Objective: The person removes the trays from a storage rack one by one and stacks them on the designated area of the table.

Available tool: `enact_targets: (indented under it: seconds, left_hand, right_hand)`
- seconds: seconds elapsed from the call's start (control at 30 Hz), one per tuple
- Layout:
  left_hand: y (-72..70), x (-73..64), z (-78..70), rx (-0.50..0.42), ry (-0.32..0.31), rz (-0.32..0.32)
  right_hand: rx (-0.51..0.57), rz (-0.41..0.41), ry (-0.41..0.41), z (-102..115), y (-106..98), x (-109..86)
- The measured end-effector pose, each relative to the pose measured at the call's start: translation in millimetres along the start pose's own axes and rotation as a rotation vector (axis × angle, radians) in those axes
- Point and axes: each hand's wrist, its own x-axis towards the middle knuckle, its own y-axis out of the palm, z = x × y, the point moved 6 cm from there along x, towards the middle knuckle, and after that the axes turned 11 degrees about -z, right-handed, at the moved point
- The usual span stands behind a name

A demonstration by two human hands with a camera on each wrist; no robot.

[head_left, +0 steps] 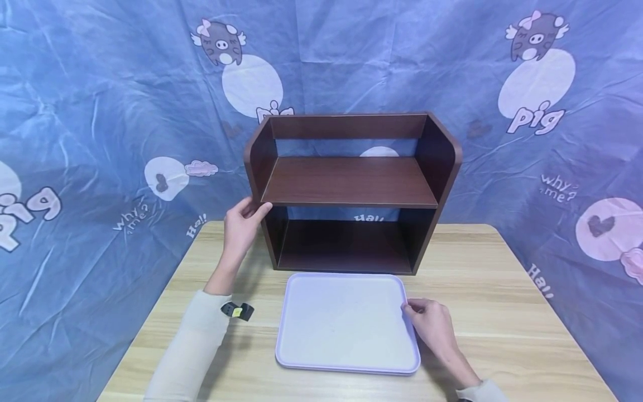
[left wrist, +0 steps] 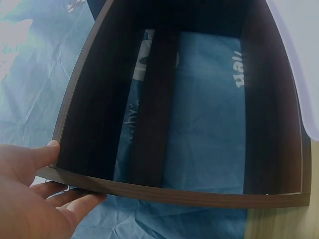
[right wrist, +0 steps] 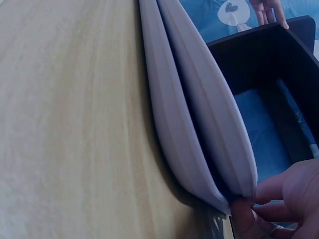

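Note:
A dark brown two-tier shelf (head_left: 351, 178) stands upright on the table. My left hand (head_left: 241, 226) grips the front edge of its left side panel, thumb near the middle board. The left wrist view shows the thumb on the front edge and the other fingers behind the panel. In front of the shelf lies a pale lavender-white tray (head_left: 346, 324) on top of a second, similar tray (right wrist: 169, 119). At the right rim, my right hand (head_left: 434, 329) pinches the upper tray. A narrow gap parts the two trays in the right wrist view.
The light wood table (head_left: 502, 312) extends on both sides of the trays. Blue cloth (head_left: 125, 111) printed with pigs and lettering hangs behind and at both sides. A black strap (head_left: 237, 311) with a yellow mark is on the left sleeve.

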Motion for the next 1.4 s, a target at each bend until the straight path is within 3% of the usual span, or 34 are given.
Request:
enact_targets:
  seconds: [0.23, 1.03, 1.2, 1.4]
  left_hand:
    - [0.3, -0.3, -0.4, 0.002, 0.002, 0.001]
    - [3.4, -2.7, 2.8, -0.046, 0.005, 0.003]
    - [2.5, -4.6, 6.1, -0.072, 0.012, -0.026]
    - [-2.8, -9.4, 16.9, -0.046, 0.001, -0.123]
  right_hand:
    - [-0.021, 0.04, -0.034, 0.8, 2.0, -0.1]
    - [-0.007, 0.119, 0.05, -9.4, 3.7, -1.0]
    - [0.059, 0.149, 0.093, -11.7, 2.3, -0.7]
    - [0.099, 0.136, 0.047, -9.8, -8.2, 9.2]
